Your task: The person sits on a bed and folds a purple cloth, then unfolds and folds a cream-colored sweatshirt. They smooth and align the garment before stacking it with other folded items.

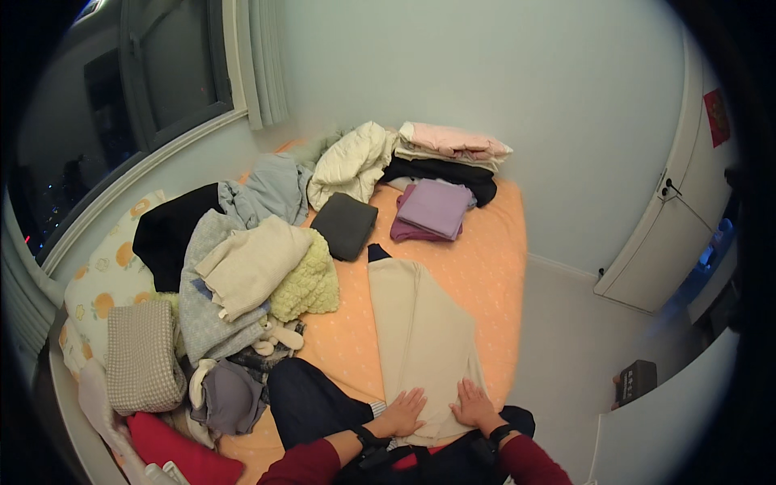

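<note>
Flat on the orange bedsheet (497, 242) before me lies a beige garment (418, 327), partly folded lengthwise, with a dark navy end (379, 252) at its far tip. My left hand (403, 413) rests palm down on its near left part, fingers spread. On the near right part, my right hand (473, 405) lies flat, also with fingers apart. Neither hand grips the cloth. Beyond the garment are a folded dark grey cloth (344, 225) and a stack topped by a folded lilac cloth (435, 208).
Left of me are a cream knit garment (254, 264), a green fleece (309, 282), a grey bra (229, 394), a folded checked blanket (145, 357) and a red cloth (182, 451). A pink quilted item (454, 140) lies against the wall. A door (655, 236) stands right.
</note>
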Demonstrator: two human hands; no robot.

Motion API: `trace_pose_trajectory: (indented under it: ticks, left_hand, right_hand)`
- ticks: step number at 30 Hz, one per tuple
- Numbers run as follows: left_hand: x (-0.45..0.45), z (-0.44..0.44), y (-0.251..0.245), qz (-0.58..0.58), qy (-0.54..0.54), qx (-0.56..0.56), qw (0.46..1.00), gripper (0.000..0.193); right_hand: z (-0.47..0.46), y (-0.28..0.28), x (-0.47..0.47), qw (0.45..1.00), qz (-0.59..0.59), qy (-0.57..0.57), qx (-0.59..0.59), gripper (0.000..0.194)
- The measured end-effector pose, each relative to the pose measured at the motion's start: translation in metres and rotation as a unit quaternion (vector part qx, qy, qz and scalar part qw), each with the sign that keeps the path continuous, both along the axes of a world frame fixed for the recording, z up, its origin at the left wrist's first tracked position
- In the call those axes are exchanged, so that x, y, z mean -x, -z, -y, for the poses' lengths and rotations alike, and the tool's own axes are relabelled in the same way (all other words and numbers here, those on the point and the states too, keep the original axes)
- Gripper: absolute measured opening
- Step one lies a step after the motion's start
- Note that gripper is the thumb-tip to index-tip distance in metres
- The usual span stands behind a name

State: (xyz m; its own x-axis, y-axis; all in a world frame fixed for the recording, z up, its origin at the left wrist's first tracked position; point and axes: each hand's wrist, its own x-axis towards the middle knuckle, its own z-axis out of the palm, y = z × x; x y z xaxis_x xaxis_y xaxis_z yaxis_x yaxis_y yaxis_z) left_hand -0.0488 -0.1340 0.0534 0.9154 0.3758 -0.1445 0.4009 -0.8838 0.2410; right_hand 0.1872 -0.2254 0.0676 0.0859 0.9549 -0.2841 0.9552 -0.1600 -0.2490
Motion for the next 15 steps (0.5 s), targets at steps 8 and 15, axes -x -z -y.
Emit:
trace_pose_trajectory:
  ticks: [8, 15]
  left_hand:
    - [-0.003, 0.014, -0.017, -0.106, 0.037, 0.007, 0.994, 0.089]
    - [-0.001, 0.012, -0.029, -0.162, 0.119, 0.123, 0.972, 0.094]
  right_hand:
    - [-0.007, -0.038, -0.009, 0.993, 0.063, -0.078, 0.059, 0.062]
    - [-0.022, -0.014, 0.025, 0.978, 0.043, -0.138, -0.148, 0.054]
